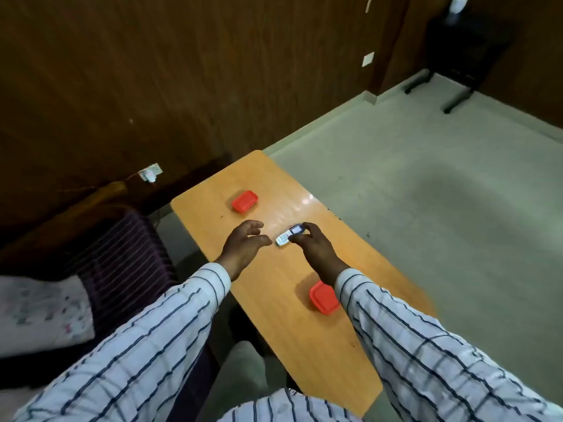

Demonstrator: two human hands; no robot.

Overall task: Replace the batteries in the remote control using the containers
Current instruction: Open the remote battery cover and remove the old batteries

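A small white remote control [285, 236] with a dark upper end lies near the middle of the orange wooden table [274, 330]. My right hand [313, 245] grips its far end with the fingertips. My left hand [243, 243] hovers just left of the remote, fingers spread and curled, holding nothing. One red-lidded container [244, 201] sits farther back on the table. A second red-lidded container [323, 297] sits closer to me, partly under my right wrist. Both lids are closed. No batteries are visible.
A dark wood-panelled wall [152, 86] runs behind and to the left. A dark striped chair [122, 248] and a light cushion [45, 315] stand left of the table. Grey floor [426, 193] spreads to the right, with a black stand [457, 56] far back.
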